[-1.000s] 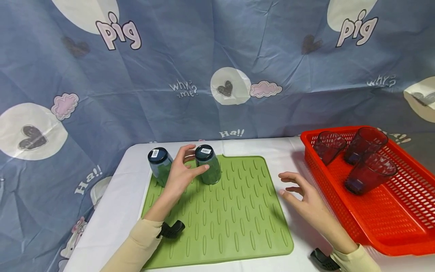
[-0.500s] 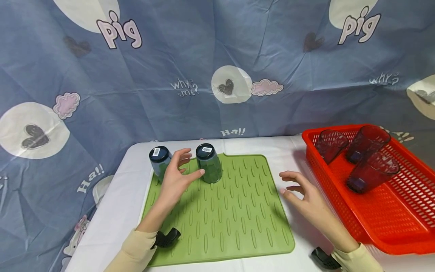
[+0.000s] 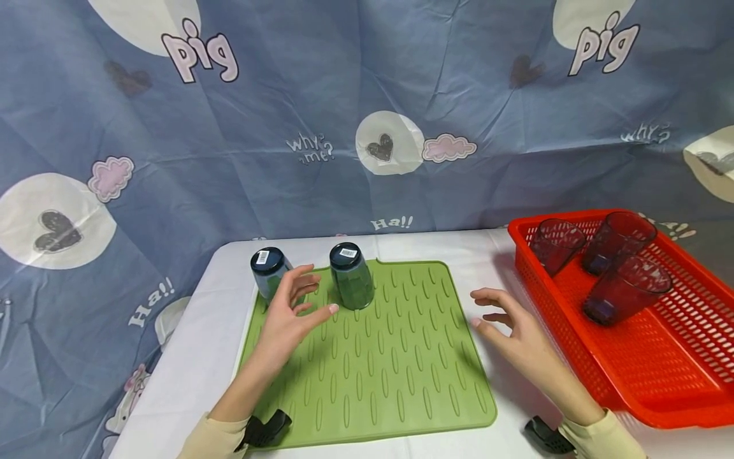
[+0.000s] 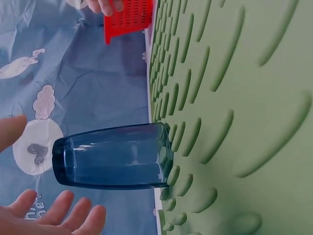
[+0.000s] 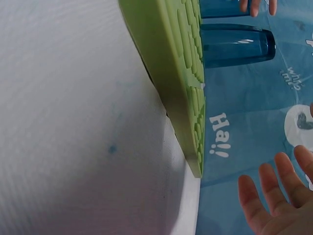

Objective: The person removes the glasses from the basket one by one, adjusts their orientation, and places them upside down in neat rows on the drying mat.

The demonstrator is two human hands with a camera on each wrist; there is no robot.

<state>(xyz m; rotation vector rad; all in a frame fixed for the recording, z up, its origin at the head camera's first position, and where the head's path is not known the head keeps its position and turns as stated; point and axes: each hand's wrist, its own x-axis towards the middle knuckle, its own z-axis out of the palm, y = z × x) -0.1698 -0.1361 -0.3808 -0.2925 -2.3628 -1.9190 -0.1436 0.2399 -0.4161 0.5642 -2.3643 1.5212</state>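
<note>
A blue printed cloth (image 3: 321, 83) is hanging behind a white-covered table (image 3: 172, 382). A ribbed green mat (image 3: 401, 357) is lying flat there; a red basket (image 3: 676, 376) is standing along the table's right edge, holding tumblers (image 3: 626, 290). The left hand (image 3: 289, 315) and right hand (image 3: 509, 326) are hovering, thumbs well apart from loosely bent fingers, both gripping nothing. Two translucent blue-green glasses (image 3: 353, 282) are standing upside down by the mat's back edge, tapering toward dark bases bearing white labels (image 3: 348, 253).

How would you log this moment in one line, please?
left hand: holds nothing | right hand: holds nothing | two glasses: inverted on green mat | three glasses: in red basket
</note>
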